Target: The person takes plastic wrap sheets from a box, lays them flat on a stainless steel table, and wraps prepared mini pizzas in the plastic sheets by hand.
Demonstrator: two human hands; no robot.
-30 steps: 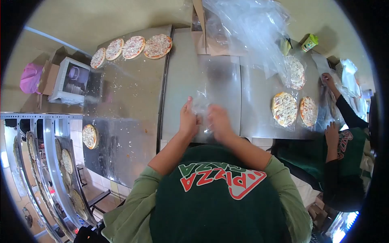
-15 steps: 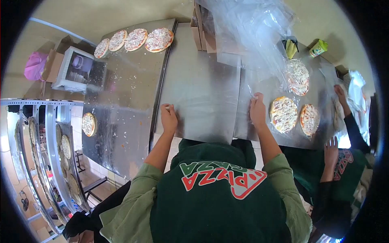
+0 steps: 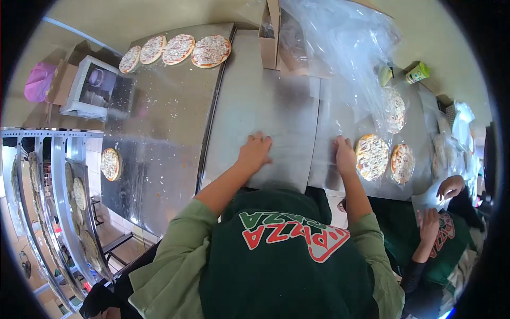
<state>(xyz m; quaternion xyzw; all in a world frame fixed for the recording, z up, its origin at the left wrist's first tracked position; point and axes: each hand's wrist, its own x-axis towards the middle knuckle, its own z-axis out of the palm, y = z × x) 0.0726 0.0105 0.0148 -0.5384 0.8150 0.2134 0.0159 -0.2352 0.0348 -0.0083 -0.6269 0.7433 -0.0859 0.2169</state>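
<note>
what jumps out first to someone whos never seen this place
Probably the dark green apron with its big pizza lettering, low in the middle. Then the four topped pizzas in a row along the far edge of the left-hand table, and the large heap of clear plastic at the top, right of centre.

So the left hand [image 3: 255, 152] got slid in closer to the big front pizza [image 3: 372, 158] over the last half second, fingers now spread out left of it. Meanwhile a co-worker's hands [image 3: 451, 187] have been brought together at a pale sheet [image 3: 426, 200], down and right of that pizza.
</note>
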